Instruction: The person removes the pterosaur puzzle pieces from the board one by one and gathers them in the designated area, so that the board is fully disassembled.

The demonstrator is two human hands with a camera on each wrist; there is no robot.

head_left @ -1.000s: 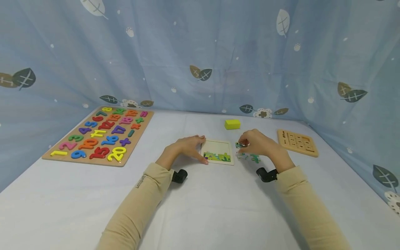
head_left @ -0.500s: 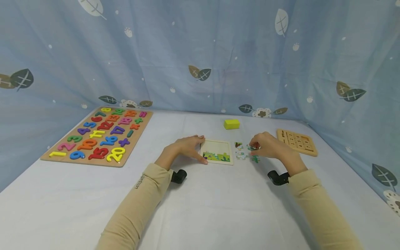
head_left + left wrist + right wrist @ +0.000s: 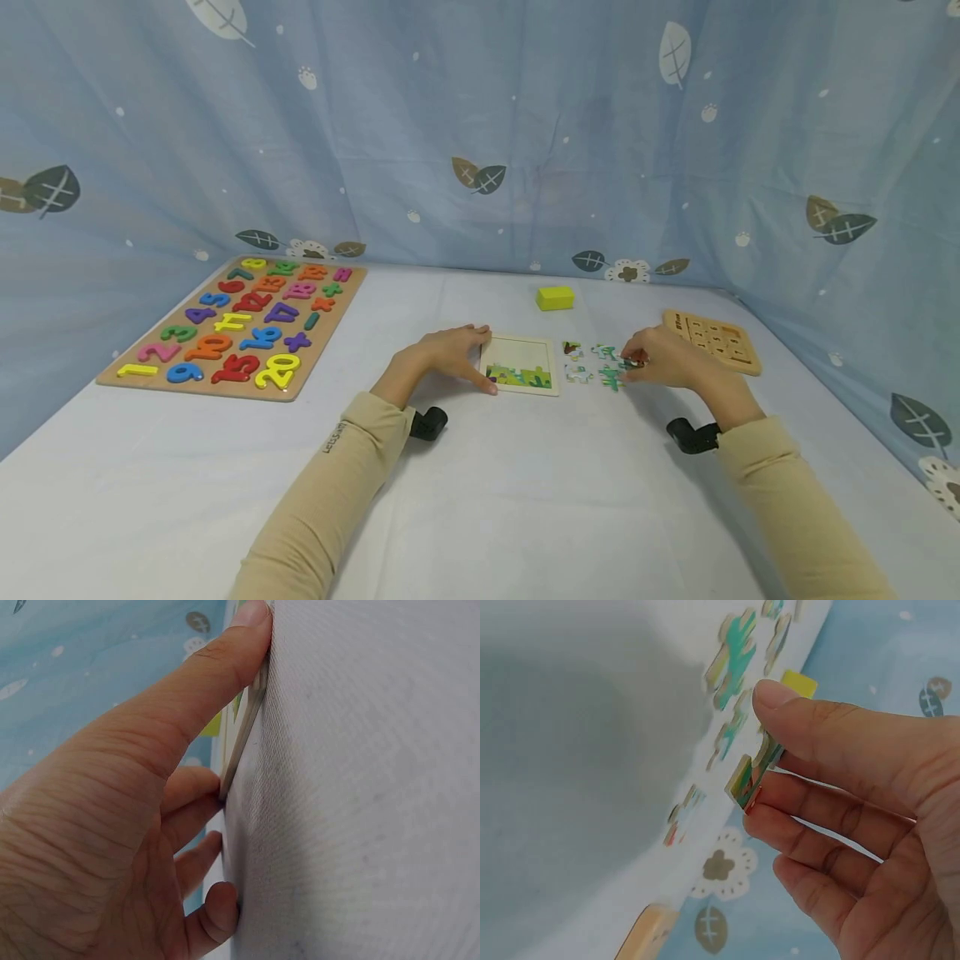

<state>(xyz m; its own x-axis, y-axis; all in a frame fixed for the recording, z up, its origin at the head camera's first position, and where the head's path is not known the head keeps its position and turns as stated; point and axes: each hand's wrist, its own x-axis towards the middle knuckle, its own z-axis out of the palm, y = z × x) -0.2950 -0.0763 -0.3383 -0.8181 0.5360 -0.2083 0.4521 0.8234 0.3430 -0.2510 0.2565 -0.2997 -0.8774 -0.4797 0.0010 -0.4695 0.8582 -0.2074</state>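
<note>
Right hand (image 3: 663, 358): a puzzle piece (image 3: 740, 778) is pinched beside loose pieces (image 3: 611, 379) | left hand (image 3: 447, 350): puzzle tray (image 3: 519, 350) is touched at its left edge, without clenching | risk: loose pieces may be knocked if right hand is swept low

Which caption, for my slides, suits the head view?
Left hand touches a part-filled jigsaw tray; right hand pinches a jigsaw piece.

surface (image 3: 465, 500): number board (image 3: 321, 333) at left | puzzle tray (image 3: 517, 352) mid, left hand (image 3: 447, 350) at its left edge | fitted pieces (image 3: 519, 377) in tray's near part | loose pieces (image 3: 578, 374) just right of tray | right hand (image 3: 666, 358) beyond them, one held piece (image 3: 740, 781) in its fingers (image 3: 817, 802) | block (image 3: 555, 298) behind tray | keypad board (image 3: 716, 338) far right | curtain (image 3: 412, 125) behind everything
</note>
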